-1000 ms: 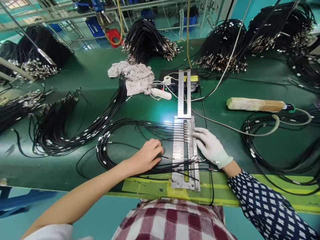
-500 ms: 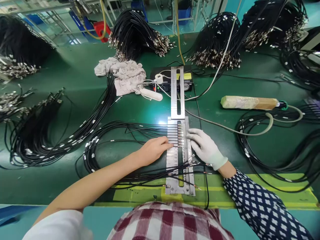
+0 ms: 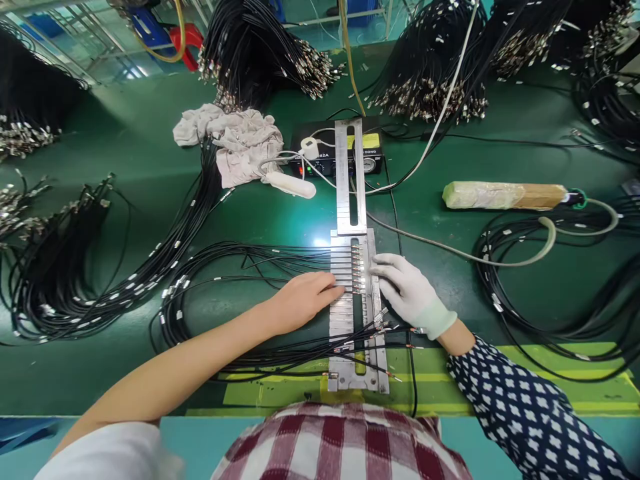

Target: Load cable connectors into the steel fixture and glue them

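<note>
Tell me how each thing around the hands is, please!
Long silver slotted metal plate: lying flat, only some slots filled.
Thin black cables in slots: side by side.
Loose black cables: lying across the plate's near end.
Bare left hand: fingers over the plate's left edge.
White-gloved right hand: touching the plate's right side.
Black rectangular box: green light on.
Pale cloth heap: crumpled.
Tape-wrapped brown block: lying down.

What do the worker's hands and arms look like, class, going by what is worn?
The left hand is bare, as is the forearm, up to a white sleeve. The right hand wears a white glove with a pale greenish cuff; beyond the bare wrist is a navy sleeve with white motifs.
</note>
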Demonstrator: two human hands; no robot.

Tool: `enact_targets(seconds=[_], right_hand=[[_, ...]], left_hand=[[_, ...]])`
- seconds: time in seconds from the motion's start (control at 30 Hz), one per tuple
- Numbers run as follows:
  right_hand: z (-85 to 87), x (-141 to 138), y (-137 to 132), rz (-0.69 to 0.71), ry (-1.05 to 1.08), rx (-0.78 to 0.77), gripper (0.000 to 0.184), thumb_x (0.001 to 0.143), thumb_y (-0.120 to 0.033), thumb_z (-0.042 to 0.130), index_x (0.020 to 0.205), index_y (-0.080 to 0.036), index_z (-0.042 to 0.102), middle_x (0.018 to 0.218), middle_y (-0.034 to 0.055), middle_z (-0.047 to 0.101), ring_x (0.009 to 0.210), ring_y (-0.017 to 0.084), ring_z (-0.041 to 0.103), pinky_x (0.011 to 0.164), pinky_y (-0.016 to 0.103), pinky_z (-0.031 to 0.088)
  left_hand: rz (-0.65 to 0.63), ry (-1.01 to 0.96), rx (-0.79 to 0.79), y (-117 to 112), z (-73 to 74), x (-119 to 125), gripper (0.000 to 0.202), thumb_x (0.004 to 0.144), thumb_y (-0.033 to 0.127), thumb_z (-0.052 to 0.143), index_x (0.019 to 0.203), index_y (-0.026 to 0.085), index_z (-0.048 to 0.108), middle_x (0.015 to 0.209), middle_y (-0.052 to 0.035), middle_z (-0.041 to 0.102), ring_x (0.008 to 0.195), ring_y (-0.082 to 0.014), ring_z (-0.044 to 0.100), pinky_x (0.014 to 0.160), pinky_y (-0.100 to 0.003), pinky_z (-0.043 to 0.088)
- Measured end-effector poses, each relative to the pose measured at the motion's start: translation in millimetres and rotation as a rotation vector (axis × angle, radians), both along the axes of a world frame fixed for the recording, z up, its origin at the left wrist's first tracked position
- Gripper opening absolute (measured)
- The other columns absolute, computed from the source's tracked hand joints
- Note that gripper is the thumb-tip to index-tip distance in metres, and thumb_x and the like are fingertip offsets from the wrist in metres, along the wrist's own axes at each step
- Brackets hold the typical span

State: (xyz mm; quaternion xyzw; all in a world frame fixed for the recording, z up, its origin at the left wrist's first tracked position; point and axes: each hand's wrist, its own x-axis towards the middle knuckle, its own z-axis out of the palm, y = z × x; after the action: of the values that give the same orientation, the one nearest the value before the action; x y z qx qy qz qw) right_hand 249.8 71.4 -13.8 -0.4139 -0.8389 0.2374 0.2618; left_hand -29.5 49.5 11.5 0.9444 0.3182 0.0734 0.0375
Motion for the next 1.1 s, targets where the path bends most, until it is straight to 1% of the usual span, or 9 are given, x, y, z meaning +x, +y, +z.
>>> enact_targets(seconds=[0.17,0.37,0.47,0.53,0.63,0.7,0.77,0.97,1.1], right_hand=[[-1.0,-0.1,0.6,-0.004,0.006,-0.001,0.027,0.097,-0.022,0.046,0.115,-0.023,0.066,0.131,0.0106,0.061,0.122,0.026,0.059,0.102,0.047,0.053],[1.3,0.4,-0.1,-0.001,-0.004,0.021,0.025,0.098,-0.022,0.046,0.113,-0.022,0.066,0.129,0.0112,0.062,0.121,0.025,0.060,0.102,0.045,0.053],[0.7,2.2,-0.6,-0.013,0.022,0.019,0.026,0.098,-0.021,0.044,0.115,-0.023,0.065,0.131,0.0104,0.061,0.124,0.024,0.058,0.104,0.044,0.052],[0.7,1.4,0.3,-0.052,0.063,0.016,0.029,0.099,-0.022,0.042,0.119,-0.024,0.063,0.132,0.0100,0.060,0.124,0.024,0.058,0.104,0.043,0.052],[2.6,-7.1,4.4,-0.125,0.013,-0.010,0.033,0.099,-0.029,0.044,0.127,-0.024,0.059,0.113,0.0091,0.069,0.102,0.024,0.068,0.090,0.041,0.057],[4.5,-17.1,7.9,-0.177,-0.131,-0.020,0.038,0.097,-0.040,0.050,0.130,-0.024,0.058,0.092,0.0060,0.074,0.080,0.024,0.071,0.075,0.038,0.058],[6.2,-27.4,10.4,-0.257,-0.256,-0.019,0.041,0.094,-0.047,0.054,0.130,-0.026,0.060,0.081,0.0033,0.076,0.069,0.024,0.071,0.066,0.036,0.055],[6.5,-43.2,16.2,-0.360,-0.271,-0.022,0.034,0.098,-0.042,0.046,0.126,-0.030,0.062,0.094,0.0025,0.079,0.080,0.025,0.074,0.067,0.033,0.052],[8.7,-37.2,28.5,-0.370,-0.220,-0.075,0.038,0.097,-0.044,0.046,0.126,-0.025,0.061,0.095,0.0071,0.078,0.080,0.026,0.073,0.068,0.033,0.052]], left_hand=[[0.007,-0.048,-0.007,-1.0,-4.5,2.8,0.035,0.104,0.017,0.029,0.115,0.016,0.062,0.097,-0.0078,0.062,0.086,-0.0175,0.058,0.078,-0.028,0.049],[0.035,-0.179,-0.065,-6.9,-17.6,2.0,0.032,0.102,0.015,0.033,0.111,0.017,0.063,0.100,-0.0083,0.063,0.091,-0.0164,0.058,0.082,-0.027,0.050],[0.104,-0.217,0.048,-15.4,-23.4,-2.0,0.032,0.100,0.013,0.036,0.114,0.020,0.064,0.108,-0.0100,0.062,0.101,-0.0196,0.056,0.089,-0.034,0.047],[0.141,-0.180,0.116,-21.6,-26.0,-4.4,0.035,0.099,0.011,0.037,0.121,0.021,0.063,0.102,-0.0093,0.061,0.097,-0.0204,0.054,0.085,-0.036,0.045],[0.129,-0.088,0.119,-28.5,-27.9,-5.8,0.039,0.097,0.008,0.037,0.128,0.018,0.059,0.091,-0.0074,0.060,0.084,-0.0193,0.051,0.076,-0.033,0.041],[0.127,-0.044,0.114,-31.6,-27.8,-5.7,0.039,0.097,0.009,0.039,0.130,0.017,0.058,0.091,-0.0079,0.060,0.083,-0.0200,0.051,0.074,-0.034,0.039],[0.137,-0.021,0.113,-33.9,-27.0,-5.6,0.040,0.097,0.011,0.040,0.132,0.016,0.058,0.093,-0.0086,0.061,0.085,-0.0207,0.052,0.075,-0.034,0.039],[0.168,0.000,0.057,-27.6,-21.8,-2.4,0.041,0.098,0.013,0.036,0.133,0.017,0.058,0.101,-0.0101,0.063,0.092,-0.0219,0.053,0.078,-0.035,0.040],[0.208,-0.023,-0.029,-22.7,-5.9,-2.5,0.041,0.102,0.017,0.033,0.137,0.018,0.054,0.109,-0.0106,0.064,0.098,-0.0226,0.054,0.083,-0.036,0.041]])
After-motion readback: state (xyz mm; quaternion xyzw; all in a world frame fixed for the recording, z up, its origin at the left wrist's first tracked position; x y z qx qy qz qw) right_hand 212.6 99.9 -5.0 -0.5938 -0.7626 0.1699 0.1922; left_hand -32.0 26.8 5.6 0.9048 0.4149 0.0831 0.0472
